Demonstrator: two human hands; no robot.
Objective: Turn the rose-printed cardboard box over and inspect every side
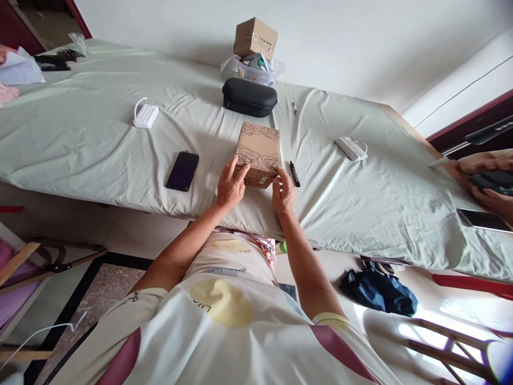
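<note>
A small brown cardboard box (259, 141) with dark scribbled swirls on its top and front stands on the cloth in front of me. My left hand (232, 184) grips its near left corner, fingertips on the top edge. At the near right corner, my right hand (284, 191) has its thumb and fingers against the side. Together the two hands hold the box between them. Just right of my right hand lies a black marker pen (294, 174). A dark smartphone (183, 171) rests to the left of my left hand.
Behind the box sit a black zip case (250, 97) and a plastic basket (276, 72) with a cardboard box (256, 37) on top. White power banks lie left (146, 116) and right (351, 148). At the right edge, another person's hands (495, 200) hold a dark object near a phone (483, 219).
</note>
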